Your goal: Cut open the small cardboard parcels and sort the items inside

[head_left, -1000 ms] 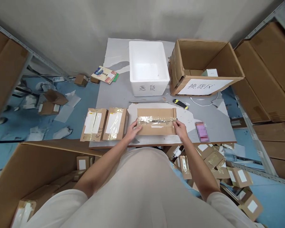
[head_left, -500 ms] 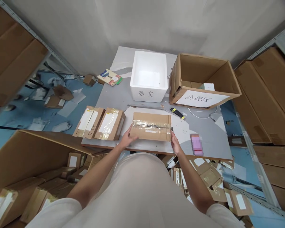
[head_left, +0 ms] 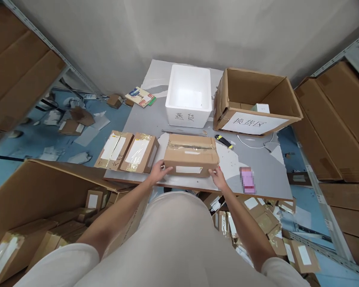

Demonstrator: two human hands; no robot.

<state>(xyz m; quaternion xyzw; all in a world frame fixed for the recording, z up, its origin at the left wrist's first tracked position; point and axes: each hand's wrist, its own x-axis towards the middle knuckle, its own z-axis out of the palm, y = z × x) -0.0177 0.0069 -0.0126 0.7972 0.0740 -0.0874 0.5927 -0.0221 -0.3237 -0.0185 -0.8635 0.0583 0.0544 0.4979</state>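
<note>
A taped cardboard box (head_left: 191,156) is between my two hands near the front edge of the table. Clear tape runs along its top, and a white label shows on the side facing me. My left hand (head_left: 158,173) grips its near left corner, thumb against the front side. At the near right corner, my right hand (head_left: 217,177) holds it with the fingers partly behind the box. Left of my left hand stand two more taped boxes, one with a white label on top (head_left: 140,153) and one at the table's edge (head_left: 113,151).
A white foam box (head_left: 188,97) and a large open carton (head_left: 257,101) stand at the back. A utility knife (head_left: 224,142), a white cable (head_left: 251,147) and a blurred pink item (head_left: 247,180) lie on the right. Cartons crowd the floor and shelves.
The box has tilted, so its labelled side now faces me and more of that side shows. My hands have shifted to its near corners, the right one moving slightly inward.
</note>
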